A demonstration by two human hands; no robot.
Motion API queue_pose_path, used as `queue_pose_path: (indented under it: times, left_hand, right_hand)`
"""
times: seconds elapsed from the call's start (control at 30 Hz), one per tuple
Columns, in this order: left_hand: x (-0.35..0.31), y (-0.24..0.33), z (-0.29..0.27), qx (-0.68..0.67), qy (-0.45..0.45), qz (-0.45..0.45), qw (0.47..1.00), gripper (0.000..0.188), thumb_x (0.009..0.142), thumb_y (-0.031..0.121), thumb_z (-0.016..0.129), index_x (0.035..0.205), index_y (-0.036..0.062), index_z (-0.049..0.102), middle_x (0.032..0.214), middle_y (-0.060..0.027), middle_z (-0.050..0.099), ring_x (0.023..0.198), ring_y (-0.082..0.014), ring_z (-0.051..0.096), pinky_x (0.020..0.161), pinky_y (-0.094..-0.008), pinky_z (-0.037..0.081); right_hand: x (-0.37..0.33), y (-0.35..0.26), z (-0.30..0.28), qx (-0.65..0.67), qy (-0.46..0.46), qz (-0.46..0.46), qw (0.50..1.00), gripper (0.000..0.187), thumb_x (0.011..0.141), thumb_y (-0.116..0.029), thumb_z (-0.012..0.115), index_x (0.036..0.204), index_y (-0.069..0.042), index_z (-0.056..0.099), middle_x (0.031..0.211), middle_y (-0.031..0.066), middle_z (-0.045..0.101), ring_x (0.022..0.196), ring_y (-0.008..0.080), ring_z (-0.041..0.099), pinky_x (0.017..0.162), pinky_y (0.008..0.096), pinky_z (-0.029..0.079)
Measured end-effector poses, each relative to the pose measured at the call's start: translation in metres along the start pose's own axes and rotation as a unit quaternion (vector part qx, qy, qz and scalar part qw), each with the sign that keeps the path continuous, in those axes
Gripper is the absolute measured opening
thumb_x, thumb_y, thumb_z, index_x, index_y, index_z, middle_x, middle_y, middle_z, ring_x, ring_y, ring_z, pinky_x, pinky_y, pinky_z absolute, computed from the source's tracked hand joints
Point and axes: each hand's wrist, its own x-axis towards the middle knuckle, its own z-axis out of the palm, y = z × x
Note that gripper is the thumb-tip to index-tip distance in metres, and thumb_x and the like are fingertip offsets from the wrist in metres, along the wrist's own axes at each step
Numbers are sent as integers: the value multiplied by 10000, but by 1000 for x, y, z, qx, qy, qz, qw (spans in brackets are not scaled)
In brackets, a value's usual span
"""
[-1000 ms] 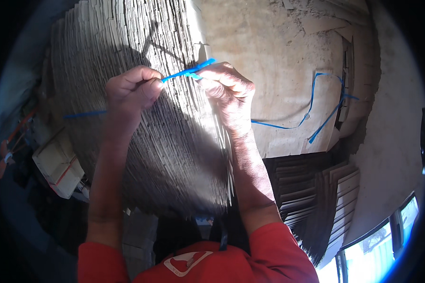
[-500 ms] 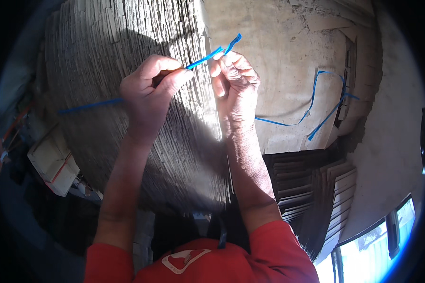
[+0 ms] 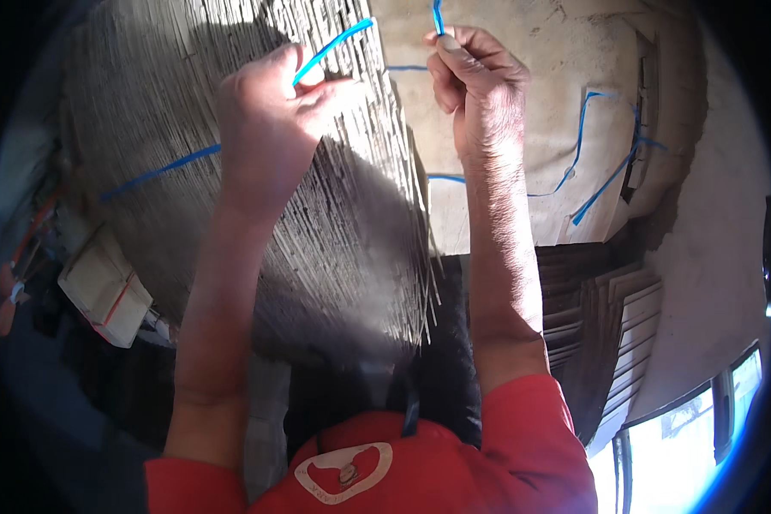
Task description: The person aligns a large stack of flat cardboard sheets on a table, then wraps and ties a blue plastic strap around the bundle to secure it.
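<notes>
A length of blue plastic strap [image 3: 338, 43] sticks out from between the thumb and fingers of my left hand [image 3: 265, 120], which is closed on it above a big stack of thin sheets [image 3: 351, 231]. My right hand [image 3: 484, 81] pinches another blue strap end [image 3: 438, 17] past the stack's right edge; that end runs out of the top of the view. More blue strap [image 3: 163, 173] lies across the left of the stack and passes behind my left hand. The two held ends are apart, with no knot visible between them.
A pale flat board [image 3: 565, 51] lies right of the stack, with a loose, bent blue strap [image 3: 581, 141] on it. Below that stand more sheets [image 3: 630, 334] leaning together. A pale box-like object [image 3: 107, 287] is at the lower left, a bright window [image 3: 672, 445] at the lower right.
My hands have drawn apart and moved farther away from me, the right one also to the right. The strap ends, close together before, are now separated by a wide gap.
</notes>
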Motion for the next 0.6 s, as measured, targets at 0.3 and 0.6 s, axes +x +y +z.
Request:
queue_pose_path:
  times: [0.3, 0.6]
  left_hand:
    - [2, 6, -3, 56, -13, -9, 998, 326, 750, 182, 765, 681, 13, 495, 565, -112, 509, 521, -306, 510, 546, -380, 417]
    - [1, 2, -2, 77, -13, -30, 996, 364, 743, 190, 807, 595, 88, 491, 520, -43, 548, 460, -116, 547, 459, -285, 421]
  right_hand:
    - [-29, -8, 11, 91, 29, 96, 991, 114, 866, -38, 609, 869, 60, 667, 605, 14, 548, 436, 59, 397, 383, 228, 303]
    - [1, -72, -30, -866, -202, -129, 439, 185, 855, 54, 518, 895, -46, 669, 869, 143, 603, 763, 215, 628, 709, 359, 537]
